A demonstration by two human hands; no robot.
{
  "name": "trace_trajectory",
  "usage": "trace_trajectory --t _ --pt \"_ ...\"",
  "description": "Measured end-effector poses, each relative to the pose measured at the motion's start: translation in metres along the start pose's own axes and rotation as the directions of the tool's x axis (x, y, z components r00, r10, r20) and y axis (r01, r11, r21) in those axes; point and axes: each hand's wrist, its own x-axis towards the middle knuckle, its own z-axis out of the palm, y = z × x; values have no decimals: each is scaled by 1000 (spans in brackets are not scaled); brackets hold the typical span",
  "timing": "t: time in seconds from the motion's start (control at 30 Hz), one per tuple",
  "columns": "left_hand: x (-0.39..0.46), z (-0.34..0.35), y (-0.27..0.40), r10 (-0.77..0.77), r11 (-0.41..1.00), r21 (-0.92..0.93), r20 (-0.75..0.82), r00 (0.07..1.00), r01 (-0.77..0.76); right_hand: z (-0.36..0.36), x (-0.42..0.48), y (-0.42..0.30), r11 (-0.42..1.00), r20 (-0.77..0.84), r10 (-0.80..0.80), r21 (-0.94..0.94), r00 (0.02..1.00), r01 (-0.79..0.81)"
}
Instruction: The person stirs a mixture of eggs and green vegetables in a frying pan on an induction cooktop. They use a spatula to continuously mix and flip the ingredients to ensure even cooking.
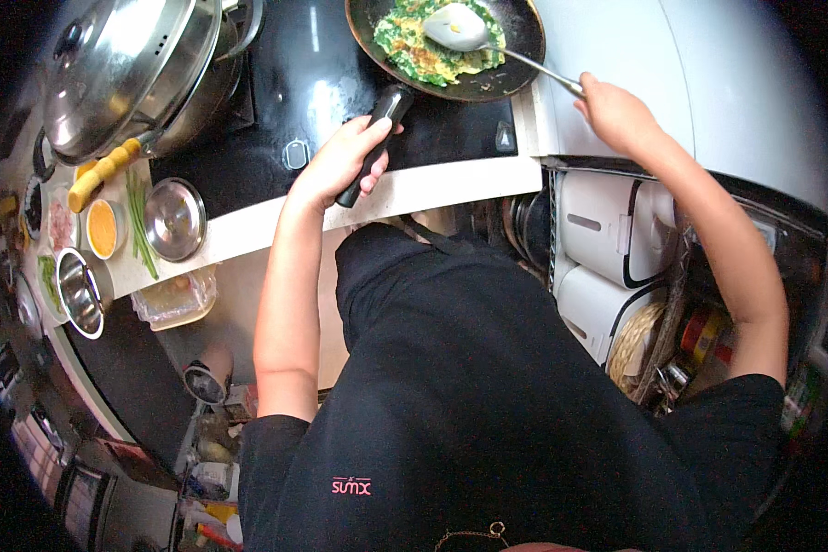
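Observation:
My left hand (350,155) is wrapped around the black handle (376,145) of a dark frying pan (517,72) at the top of the view. In the pan lies an egg omelette with chopped greens (421,52), browned in patches. My right hand (614,110) grips the end of a long metal spoon (455,27). Its broad bowl rests on or just over the omelette, with a small yellow bit of food on it. The pan is above a black glass cooktop (297,90); whether it touches the surface cannot be told.
A large lidded steel wok (121,76) with a wooden handle (103,176) stands at the left. Near it are a bowl of orange food (102,228), green stalks (138,221), a steel lid (174,219) and a steel bowl (81,293). White bins (600,221) sit below the right counter.

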Motion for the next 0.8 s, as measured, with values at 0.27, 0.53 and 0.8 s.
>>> trace_trajectory --t 0.27,0.53,0.8 --pt "0 17 -9 3 999 -42 -54 999 -5 2 -4 -57 999 94 4 32 996 -7" --pt "3 27 -18 47 998 -44 -75 996 -50 41 -2 -57 998 31 53 -19 998 -52" --pt "4 26 -22 67 997 -33 -71 995 -70 41 -1 -61 997 95 55 -67 994 -49"
